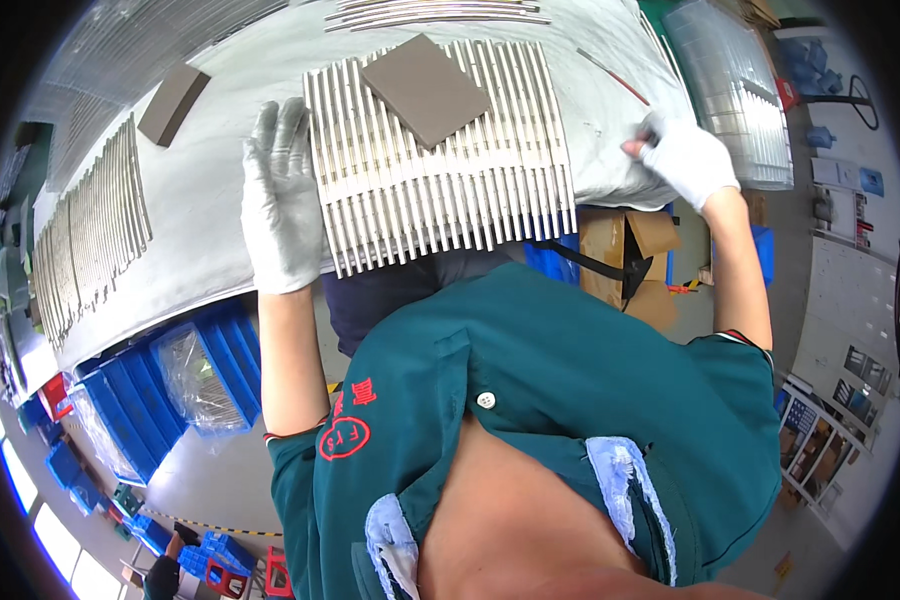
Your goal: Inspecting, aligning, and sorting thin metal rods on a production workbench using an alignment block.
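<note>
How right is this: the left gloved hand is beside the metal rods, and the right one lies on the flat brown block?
The right gloved hand is not on the flat brown block: the head view shows it right of the metal rods. The left gloved hand is indeed beside them.

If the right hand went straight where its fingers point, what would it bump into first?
Probably the near-side edge of the row of silver rods, across some pale cloth. The right hand's height is unclear, so it might pass above them.
</note>
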A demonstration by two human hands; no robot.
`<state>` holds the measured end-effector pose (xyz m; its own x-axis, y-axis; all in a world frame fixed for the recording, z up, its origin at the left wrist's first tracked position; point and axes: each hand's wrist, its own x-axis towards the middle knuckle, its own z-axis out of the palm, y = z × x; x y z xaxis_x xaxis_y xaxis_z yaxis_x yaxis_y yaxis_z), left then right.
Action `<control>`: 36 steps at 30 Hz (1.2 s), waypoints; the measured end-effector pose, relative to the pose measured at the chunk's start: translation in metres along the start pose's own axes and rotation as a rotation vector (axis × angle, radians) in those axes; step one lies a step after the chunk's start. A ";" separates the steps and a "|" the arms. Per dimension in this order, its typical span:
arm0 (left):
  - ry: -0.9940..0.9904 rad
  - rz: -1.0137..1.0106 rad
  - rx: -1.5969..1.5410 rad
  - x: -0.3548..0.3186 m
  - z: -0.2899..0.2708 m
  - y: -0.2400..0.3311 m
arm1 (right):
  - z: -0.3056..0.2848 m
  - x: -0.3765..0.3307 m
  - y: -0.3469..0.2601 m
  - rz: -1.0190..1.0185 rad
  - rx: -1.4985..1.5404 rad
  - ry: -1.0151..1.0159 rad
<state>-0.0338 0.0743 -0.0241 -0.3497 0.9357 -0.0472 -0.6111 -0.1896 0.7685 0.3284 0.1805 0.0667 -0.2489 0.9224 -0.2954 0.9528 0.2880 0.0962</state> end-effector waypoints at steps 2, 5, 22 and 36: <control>0.005 -0.016 -0.010 0.000 0.001 0.002 | 0.007 0.002 0.005 0.017 0.047 -0.047; 0.012 -0.025 0.006 0.001 0.001 0.002 | 0.002 0.003 -0.009 -0.041 -0.059 -0.058; 0.044 -0.006 -0.015 0.000 0.004 0.002 | 0.007 0.016 -0.097 -0.728 0.305 0.299; -0.024 -0.004 0.160 -0.006 0.011 0.004 | 0.012 0.056 -0.102 -0.445 0.704 0.605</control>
<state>-0.0263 0.0716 -0.0142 -0.3297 0.9434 -0.0365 -0.4908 -0.1382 0.8602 0.2190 0.1996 0.0289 -0.4644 0.8005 0.3788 0.5901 0.5987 -0.5416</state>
